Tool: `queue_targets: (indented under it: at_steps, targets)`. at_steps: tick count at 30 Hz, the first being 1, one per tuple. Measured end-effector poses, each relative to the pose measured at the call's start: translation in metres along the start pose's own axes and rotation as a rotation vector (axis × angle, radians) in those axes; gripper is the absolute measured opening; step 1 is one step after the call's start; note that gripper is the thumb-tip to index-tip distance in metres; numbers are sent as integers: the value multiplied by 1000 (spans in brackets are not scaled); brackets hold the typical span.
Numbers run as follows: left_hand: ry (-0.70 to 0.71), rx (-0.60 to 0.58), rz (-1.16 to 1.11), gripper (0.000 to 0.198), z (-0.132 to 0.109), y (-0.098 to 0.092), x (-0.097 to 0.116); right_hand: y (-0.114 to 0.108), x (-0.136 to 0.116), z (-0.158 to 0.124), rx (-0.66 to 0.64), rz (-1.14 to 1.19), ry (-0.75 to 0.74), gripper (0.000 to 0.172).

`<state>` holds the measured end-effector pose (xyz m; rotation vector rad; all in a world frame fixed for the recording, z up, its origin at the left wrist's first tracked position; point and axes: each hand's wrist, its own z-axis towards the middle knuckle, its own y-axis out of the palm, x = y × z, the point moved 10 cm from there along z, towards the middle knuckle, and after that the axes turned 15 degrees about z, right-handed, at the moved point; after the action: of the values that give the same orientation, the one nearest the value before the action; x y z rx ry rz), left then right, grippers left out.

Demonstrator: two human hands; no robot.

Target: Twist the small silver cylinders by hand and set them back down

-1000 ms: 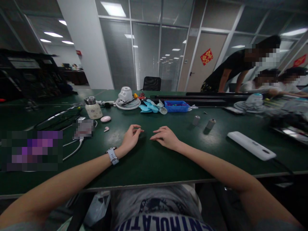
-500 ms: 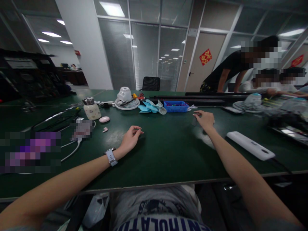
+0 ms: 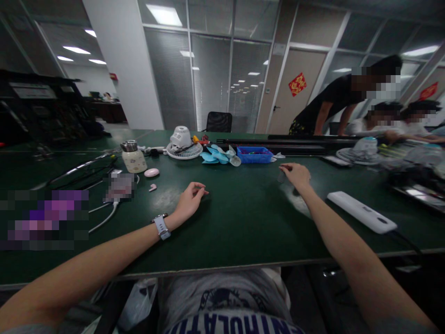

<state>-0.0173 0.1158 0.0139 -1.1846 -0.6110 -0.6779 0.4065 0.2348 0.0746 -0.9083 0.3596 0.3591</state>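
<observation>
In the head view, the person's right hand (image 3: 297, 177) is stretched out over the dark green table (image 3: 225, 232). Its fingers are bent downward, and the grip of thumb and forefinger is narrow, just at the top of a small grey cylinder (image 3: 281, 176). This cylinder is at the right side of the table, in front of the blue rectangular plastic tray (image 3: 256, 159) and a little to its right. The picture is blurred there, so I cannot tell if the fingers have closed on it or only touch it.

The left hand (image 3: 189, 200) rests near the middle, fingers loosely curved, a small gap at the thumb, holding nothing.

As I judge, the work is at an early point: the hand is at the cylinder, but I see no clear lifting yet. The light-blue fan blades (image 3: 213, 157) and the white plastic fan (image 3: 181, 139) lie untouched at the back. The long white power strip (image 3: 361, 212) also lies untouched, nearer to the right forearm.
</observation>
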Motion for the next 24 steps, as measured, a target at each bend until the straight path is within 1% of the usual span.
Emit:
queue_targets:
  at_steps: [3,5,7,11,12,14,16,17,18,19,21,22,24]
  targets:
    - [3,-11,6,26,0,1,-1,11,2,2,-114,-98,-20,44]
    - [8,-19,8,26,0,2,-2,17,0,2,-143,-166,-67,46]
    - [11,-24,6,27,0,3,-3,20,-2,0,-127,-226,-95,45]
    - [16,-27,9,27,1,3,-2,20,-10,-4,-44,-341,-120,42]
    - [16,-25,12,27,1,3,-2,18,-13,-5,-27,-353,-129,44]
    - [13,-19,13,27,0,2,-1,8,-15,-3,13,-350,-117,53]
    - [7,-20,4,27,0,1,0,-9,-5,2,47,-337,-29,65]
    - [3,-23,-1,27,0,2,0,-17,5,4,32,-330,52,70]
    - [1,-26,-5,27,0,2,0,-23,19,6,-12,-321,151,72]
    - [2,-30,-8,27,0,3,0,-26,34,6,-87,-305,252,72]
    - [9,-35,-12,27,0,4,-1,-24,59,2,-253,-252,396,65]
    - [10,-35,-14,27,0,4,-2,-23,66,-1,-311,-223,424,60]
    - [6,-34,-15,28,0,4,-3,-23,73,-3,-345,-185,410,50]
